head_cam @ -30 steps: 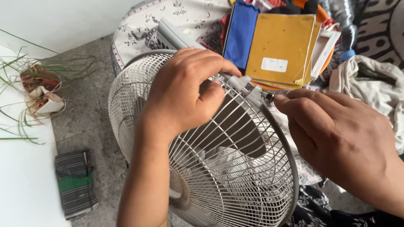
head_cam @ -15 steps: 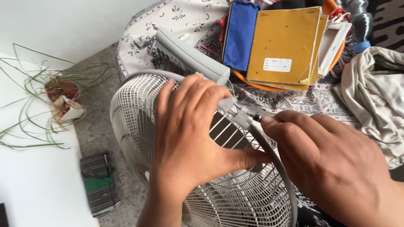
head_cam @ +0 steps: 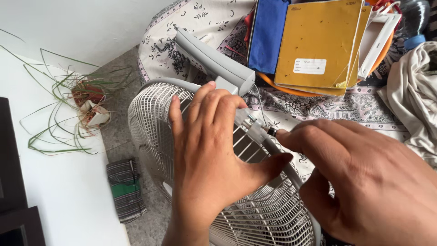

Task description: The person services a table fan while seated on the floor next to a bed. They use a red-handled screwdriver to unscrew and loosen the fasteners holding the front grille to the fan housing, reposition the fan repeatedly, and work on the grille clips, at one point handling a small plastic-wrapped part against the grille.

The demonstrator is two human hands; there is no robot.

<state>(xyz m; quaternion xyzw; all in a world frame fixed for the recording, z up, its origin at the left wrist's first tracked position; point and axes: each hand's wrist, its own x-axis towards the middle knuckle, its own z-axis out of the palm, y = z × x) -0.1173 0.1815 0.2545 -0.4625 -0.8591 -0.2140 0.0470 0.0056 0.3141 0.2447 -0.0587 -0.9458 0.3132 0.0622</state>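
A white fan grille [head_cam: 150, 123] with a grey rim lies tilted in front of me. My left hand [head_cam: 214, 155] lies over its top, fingers stretched across the wires and thumb against the rim, holding it steady. My right hand [head_cam: 364, 182] comes in from the right and pinches a small black-tipped tool [head_cam: 271, 132]. The tip sits at a white clip [head_cam: 250, 124] on the rim. Most of the tool is hidden in my fingers. A grey plastic fan part [head_cam: 214, 61] rests just behind the grille.
A patterned cloth [head_cam: 346, 107] carries a yellow notebook [head_cam: 318, 41], a blue book [head_cam: 266, 32] and a beige garment [head_cam: 409, 95]. A potted grass-like plant [head_cam: 88, 93] and a striped folded cloth [head_cam: 125, 189] lie on the grey floor beside a white surface [head_cam: 59, 196].
My left hand went from gripping the top of the rim to lying flat over the grille. My right hand moved in closer to the rim clip. The view drew nearer.
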